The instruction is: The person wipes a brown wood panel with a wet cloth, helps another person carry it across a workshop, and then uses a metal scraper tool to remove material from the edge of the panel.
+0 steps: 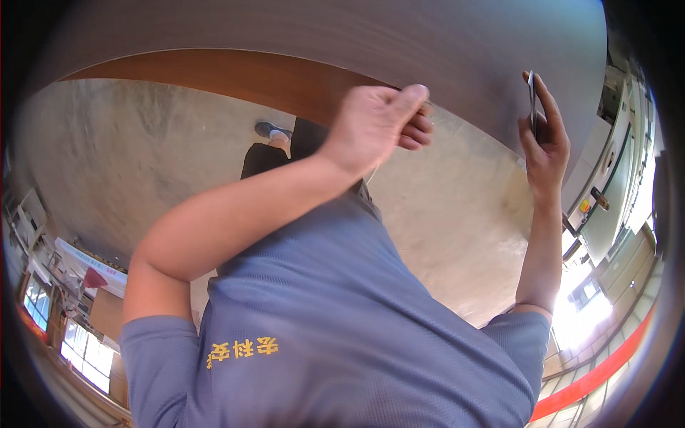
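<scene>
My left hand (378, 127) is closed in front of my body, near the front edge of a large grey-brown panel (321, 36). Its thumb presses against the curled fingers, and whatever may be between them is hidden or too small to name. Farther right, my right hand (549, 146) grips a thin flat piece (532, 103) between thumb and fingers. That piece is dark with a pale edge and stands upright, seen edge-on, so its kind does not show. It is held over or close against the panel's right part; contact cannot be made out.
An orange-brown band (214, 64) runs below the panel's front edge. Under it lies a concrete floor (143, 135), with my shoe (271, 130) on it. Equipment and pale boards (610, 192) stand at the right. Windows (87, 349) and clutter fill the lower left.
</scene>
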`<state>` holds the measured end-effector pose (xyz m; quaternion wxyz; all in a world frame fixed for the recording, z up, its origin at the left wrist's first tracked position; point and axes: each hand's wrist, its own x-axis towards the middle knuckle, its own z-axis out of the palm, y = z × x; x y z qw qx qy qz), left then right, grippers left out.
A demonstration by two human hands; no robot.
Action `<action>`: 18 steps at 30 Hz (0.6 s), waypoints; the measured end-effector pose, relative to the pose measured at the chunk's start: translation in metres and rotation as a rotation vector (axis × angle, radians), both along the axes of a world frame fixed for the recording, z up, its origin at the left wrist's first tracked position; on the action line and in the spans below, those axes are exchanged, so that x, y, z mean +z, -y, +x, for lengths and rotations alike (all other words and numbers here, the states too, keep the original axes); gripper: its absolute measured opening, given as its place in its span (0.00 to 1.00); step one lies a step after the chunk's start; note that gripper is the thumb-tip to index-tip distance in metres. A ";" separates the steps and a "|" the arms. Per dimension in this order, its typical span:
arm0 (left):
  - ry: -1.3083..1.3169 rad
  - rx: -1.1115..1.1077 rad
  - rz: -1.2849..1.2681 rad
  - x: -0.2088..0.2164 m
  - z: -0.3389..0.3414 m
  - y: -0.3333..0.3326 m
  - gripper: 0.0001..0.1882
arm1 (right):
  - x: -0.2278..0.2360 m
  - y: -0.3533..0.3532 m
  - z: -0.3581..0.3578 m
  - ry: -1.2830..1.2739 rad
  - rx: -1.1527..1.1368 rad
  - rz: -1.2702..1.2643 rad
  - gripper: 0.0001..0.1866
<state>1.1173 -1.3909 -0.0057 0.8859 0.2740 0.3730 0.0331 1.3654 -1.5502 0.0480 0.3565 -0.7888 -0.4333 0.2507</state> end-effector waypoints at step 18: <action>-0.278 0.381 0.376 0.010 -0.118 -0.099 0.23 | 0.014 -0.061 -0.060 0.346 0.600 -0.133 0.35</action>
